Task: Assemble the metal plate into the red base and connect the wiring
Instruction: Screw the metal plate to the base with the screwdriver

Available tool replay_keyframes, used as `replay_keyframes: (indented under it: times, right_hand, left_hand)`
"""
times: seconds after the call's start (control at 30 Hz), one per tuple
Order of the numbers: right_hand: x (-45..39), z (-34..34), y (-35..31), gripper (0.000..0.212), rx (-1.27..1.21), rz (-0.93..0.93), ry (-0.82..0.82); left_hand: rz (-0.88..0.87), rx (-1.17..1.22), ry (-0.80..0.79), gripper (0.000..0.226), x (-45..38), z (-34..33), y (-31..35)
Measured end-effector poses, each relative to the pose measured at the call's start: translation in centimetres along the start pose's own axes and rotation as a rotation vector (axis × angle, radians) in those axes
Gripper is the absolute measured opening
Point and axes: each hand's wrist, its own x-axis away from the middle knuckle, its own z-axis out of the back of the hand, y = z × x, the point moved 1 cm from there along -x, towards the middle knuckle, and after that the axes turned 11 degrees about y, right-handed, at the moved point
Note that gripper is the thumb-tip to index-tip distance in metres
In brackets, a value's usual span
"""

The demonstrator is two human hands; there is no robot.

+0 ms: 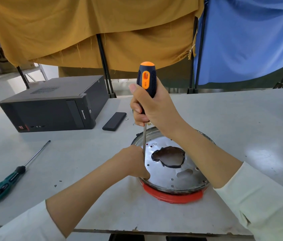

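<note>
Centrally, the metal plate (172, 173) sits in the red base (172, 197) near the table's (232, 119) front edge. Right hand (152, 108) grips an orange-black screwdriver (146, 80) upright, shaft meeting the plate's 9 o'clock rim. Left hand (133, 162) curls around the shaft there. At 9 o'clock lies a green screwdriver (6, 183); at 11 o'clock, a black computer case (50, 105).

Green screwdriver (6, 181), computer case (53, 105), black bar (114, 121) on table (241, 119).
</note>
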Motion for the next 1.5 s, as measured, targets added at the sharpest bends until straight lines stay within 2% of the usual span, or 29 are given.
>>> replay_keyframes:
  times: [0.13, 0.23, 0.4, 0.67, 0.87, 1.17, 1.3, 1.5]
  right_hand:
    - [0.0, -0.2, 0.1, 0.021, 0.03, 0.027, 0.07]
    - [0.0, -0.4, 0.2, 0.019, 0.083, 0.077, 0.109]
    - [-0.2, -0.3, 0.1, 0.018, 0.169, 0.1, 0.076]
    - [-0.4, 0.5, 0.2, 0.015, 0.037, 0.012, 0.099]
    - [-0.5, 0.6, 0.5, 0.016, -0.019, 0.029, 0.095]
    - [-0.5, 0.3, 0.5, 0.015, -0.043, 0.059, 0.054]
    - [-0.4, 0.1, 0.6, 0.014, -0.038, 0.048, 0.036]
    - [-0.5, -0.4, 0.5, 0.014, 0.021, 0.074, 0.031]
  left_hand:
    - [0.004, 0.012, 0.007, 0.024, -0.1, -0.1, -0.3]
    - [-0.003, -0.014, 0.013, 0.025, -0.3, -0.1, -0.4]
    - [0.0, -0.014, -0.004, 0.024, -0.7, 0.0, -0.8]
    - [-0.013, -0.019, -0.037, 0.029, -0.9, 0.1, -0.8]
    - [-0.027, -0.036, -0.042, 0.025, -1.0, 0.2, -0.6]
    - [-0.024, -0.034, -0.019, 0.022, -1.1, 0.0, -0.9]
    - [-0.002, 0.0, -0.017, 0.034, -0.9, -0.1, -1.0]
    - [0.007, 0.02, -0.006, 0.032, -0.7, 0.0, -0.9]
